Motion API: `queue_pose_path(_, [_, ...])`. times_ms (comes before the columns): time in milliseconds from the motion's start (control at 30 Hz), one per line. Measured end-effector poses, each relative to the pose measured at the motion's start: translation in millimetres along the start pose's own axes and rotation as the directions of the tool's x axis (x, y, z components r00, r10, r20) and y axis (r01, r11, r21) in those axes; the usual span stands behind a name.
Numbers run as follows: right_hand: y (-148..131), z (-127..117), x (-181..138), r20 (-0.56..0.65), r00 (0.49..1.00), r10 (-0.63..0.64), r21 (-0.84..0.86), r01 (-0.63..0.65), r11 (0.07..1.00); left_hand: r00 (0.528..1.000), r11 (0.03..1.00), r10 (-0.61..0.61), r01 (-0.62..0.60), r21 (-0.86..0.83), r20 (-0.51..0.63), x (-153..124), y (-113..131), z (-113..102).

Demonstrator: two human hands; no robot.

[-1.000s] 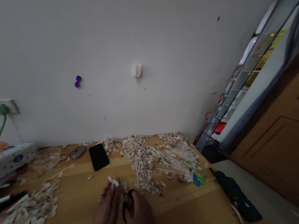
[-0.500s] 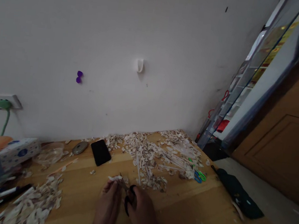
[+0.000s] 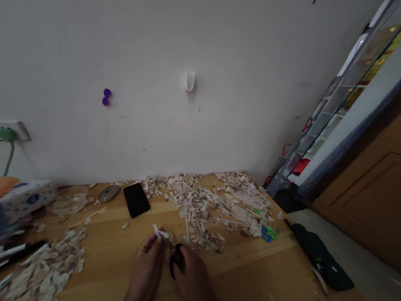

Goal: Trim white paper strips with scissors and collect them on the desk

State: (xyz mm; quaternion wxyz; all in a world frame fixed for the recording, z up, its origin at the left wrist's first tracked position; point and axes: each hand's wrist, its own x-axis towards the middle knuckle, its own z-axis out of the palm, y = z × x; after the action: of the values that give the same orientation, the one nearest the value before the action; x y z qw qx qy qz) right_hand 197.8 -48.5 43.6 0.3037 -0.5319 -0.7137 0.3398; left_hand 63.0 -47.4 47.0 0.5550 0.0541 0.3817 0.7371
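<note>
A: ok so what's the left hand hanging onto? All I can make out is a tiny white piece.

B: Yep, that's it. Pinched between thumb and fingers, one end poking out past the fingertips, held up over the tabletop. Exactly which fingers, can't tell, too dim.

A: And the right hand?

B: Curled around the black-handled scissors, grip wrapped on the loops, cutting end angled at the white piece. Whether it's touching, or how far the blades are apart, no clue.

A: How do you reckon that piece handles?

B: My guess: next to no weight, thin, kinda bendy, maybe fragile at the edges. Slippery? Hard to say from here. I'd take it low down in a light pinch, leave the top end free and keep fingertips clear of the blades. Squeeze too hard and it might fold or tear. The scissors should be stiff and easy, just hold them by the loops.

A: More of the same stuff around?

B: Loads. Big spread of pale scraps toward the far edge, separate pile on the left. Black phone just beside the spread, blue and green handles at its right end.
</note>
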Motion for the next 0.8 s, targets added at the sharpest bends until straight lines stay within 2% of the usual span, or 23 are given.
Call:
queue_pose_path(133, [0.4, 0.5, 1.0, 0.002, 1.0, 0.004, -0.004, -0.004, 1.0, 0.999, 0.999, 0.032, -0.032, -0.029, -0.025, -0.5, 1.5, 2.9])
queue_pose_path(300, [-1.1, 0.1, -0.6, 0.003, 1.0, -0.014, 0.002, 0.014, 1.0, 1.0, 0.999, 0.006, -0.007, -0.031, -0.03, 2.8, -1.2, -2.1])
queue_pose_path(500, [-1.6, -0.4, -3.7, 0.001, 1.0, -0.024, -0.073, 0.024, 0.997, 0.998, 0.996, 0.027, -0.031, -0.078, -0.056, 6.5, -2.7, -6.4])
queue_pose_path(800, [4.9, 1.0, 0.1, 0.02, 1.0, -0.013, -0.049, 0.014, 0.999, 1.0, 1.0, 0.005, -0.005, -0.015, 0.023, 2.9, -1.8, -2.8])
